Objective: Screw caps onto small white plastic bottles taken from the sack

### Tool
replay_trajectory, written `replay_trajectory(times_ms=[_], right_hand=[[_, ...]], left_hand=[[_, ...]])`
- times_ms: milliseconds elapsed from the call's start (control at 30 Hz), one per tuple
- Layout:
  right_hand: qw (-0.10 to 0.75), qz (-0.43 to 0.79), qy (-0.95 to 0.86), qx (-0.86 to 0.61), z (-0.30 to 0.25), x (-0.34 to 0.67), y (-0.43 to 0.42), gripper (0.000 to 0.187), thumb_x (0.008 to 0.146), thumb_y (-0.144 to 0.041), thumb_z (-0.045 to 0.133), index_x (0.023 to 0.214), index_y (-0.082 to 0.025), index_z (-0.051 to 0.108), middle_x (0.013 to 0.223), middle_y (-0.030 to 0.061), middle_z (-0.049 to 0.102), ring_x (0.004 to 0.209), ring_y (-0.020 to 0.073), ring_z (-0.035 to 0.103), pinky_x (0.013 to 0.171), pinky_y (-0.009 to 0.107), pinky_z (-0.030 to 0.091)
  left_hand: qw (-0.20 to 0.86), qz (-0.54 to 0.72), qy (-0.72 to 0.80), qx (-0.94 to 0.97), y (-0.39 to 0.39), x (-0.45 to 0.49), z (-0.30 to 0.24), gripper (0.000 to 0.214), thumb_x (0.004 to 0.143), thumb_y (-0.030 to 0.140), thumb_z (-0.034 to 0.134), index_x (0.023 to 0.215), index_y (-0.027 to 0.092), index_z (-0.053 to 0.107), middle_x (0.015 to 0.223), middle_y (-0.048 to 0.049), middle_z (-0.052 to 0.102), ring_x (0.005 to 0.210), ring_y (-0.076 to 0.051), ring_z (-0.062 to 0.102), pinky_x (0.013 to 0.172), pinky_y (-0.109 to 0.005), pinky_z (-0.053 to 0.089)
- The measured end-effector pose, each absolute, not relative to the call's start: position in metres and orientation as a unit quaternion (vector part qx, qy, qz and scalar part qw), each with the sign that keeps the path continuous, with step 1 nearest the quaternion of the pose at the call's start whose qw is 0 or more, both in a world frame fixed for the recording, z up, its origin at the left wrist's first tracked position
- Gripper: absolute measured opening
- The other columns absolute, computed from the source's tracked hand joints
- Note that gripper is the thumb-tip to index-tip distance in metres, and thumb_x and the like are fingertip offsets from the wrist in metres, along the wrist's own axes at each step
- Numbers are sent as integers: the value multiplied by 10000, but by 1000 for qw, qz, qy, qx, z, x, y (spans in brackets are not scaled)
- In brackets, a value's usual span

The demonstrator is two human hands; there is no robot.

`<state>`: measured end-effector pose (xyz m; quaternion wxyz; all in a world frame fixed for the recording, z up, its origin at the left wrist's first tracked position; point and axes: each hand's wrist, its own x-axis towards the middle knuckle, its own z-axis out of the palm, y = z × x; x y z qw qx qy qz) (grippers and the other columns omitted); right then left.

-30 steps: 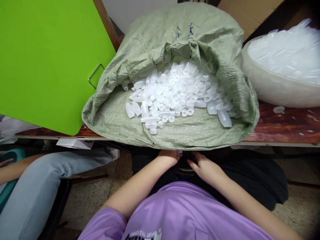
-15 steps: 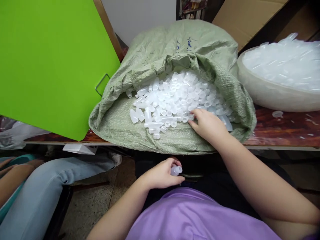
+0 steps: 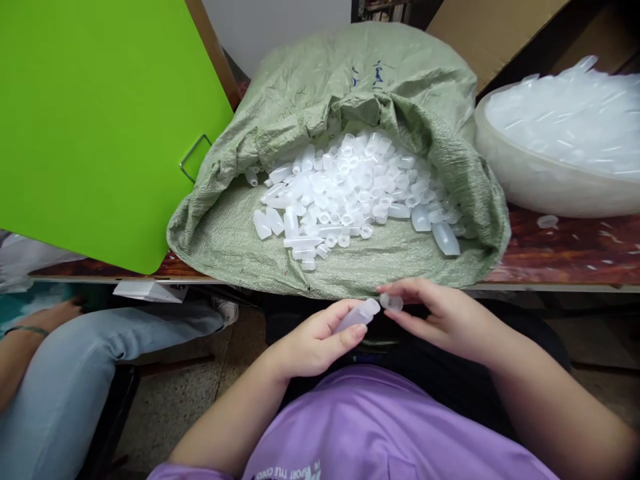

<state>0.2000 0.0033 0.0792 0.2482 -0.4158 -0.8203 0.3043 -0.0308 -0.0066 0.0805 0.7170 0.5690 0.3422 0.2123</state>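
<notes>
My left hand (image 3: 325,339) is closed around a small translucent plastic bottle (image 3: 356,316), its neck pointing up and to the right. Pinched between the thumb and fingers of my right hand (image 3: 435,312) is a short, clear plastic cap (image 3: 391,303). Cap and bottle neck are close together, with a slight gap between them. Both hands are in front of a pale green woven sack (image 3: 240,260), whose open mouth faces me. Inside it lies a heap of small translucent plastic pieces (image 3: 350,180), some cap-like and some longer and tapered.
A large whitish bowl (image 3: 550,190) heaped with clear plastic pieces stands at the right on the reddish table (image 3: 575,257). A bright green board (image 3: 100,133) leans at the left. Another person's leg in jeans (image 3: 100,360) and forearm are at the lower left. Cardboard (image 3: 500,33) stands behind.
My right hand has drawn back from the heap in the sack, bringing a cap to the bottle. My left hand has risen slightly and tilted the bottle's neck up.
</notes>
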Motion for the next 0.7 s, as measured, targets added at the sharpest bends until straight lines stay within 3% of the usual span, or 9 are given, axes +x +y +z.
replay_trajectory(times_ms=[100, 267, 400, 533, 700], right_hand=[[236, 282, -853, -369, 80, 199, -5, 200, 886, -231, 496, 1077, -212, 553, 950, 63, 626, 850, 150, 620, 716, 266, 527], [273, 260, -865, -331, 80, 197, -9, 348, 894, -203, 492, 1236, -268, 504, 1009, 69, 566, 909, 139, 598, 739, 247, 525], [305, 266, -869, -284, 82, 196, -12, 338, 872, -164, 532, 1199, -249, 521, 1000, 56, 599, 903, 124, 606, 756, 217, 522], [295, 294, -880, -229, 83, 194, -13, 216, 875, -137, 522, 1079, -198, 558, 996, 56, 637, 896, 100, 614, 765, 182, 509], [294, 268, -897, -194, 81, 192, -13, 215, 886, -124, 496, 1077, -180, 576, 998, 72, 657, 899, 105, 613, 765, 189, 497]], left_hand=[[682, 167, 350, 620, -6, -28, 86, 345, 877, 426, 473, 1101, 169, 531, 840, -10, 496, 727, -116, 421, 707, -238, 370], [671, 140, 349, 639, -6, -25, 86, 344, 881, 454, 453, 1011, 151, 552, 833, -12, 511, 724, -114, 431, 687, -237, 363], [756, 117, 314, 562, -2, -28, 81, 419, 851, 527, 470, 925, 129, 577, 646, 27, 441, 556, -76, 368, 529, -213, 302], [849, 28, 224, 478, 6, -32, 69, 540, 779, 616, 516, 883, 96, 616, 509, 47, 399, 433, -64, 313, 441, -225, 216], [912, -15, 147, 382, 10, -33, 45, 514, 779, 592, 533, 832, 87, 615, 427, 61, 365, 340, -67, 265, 357, -225, 196]])
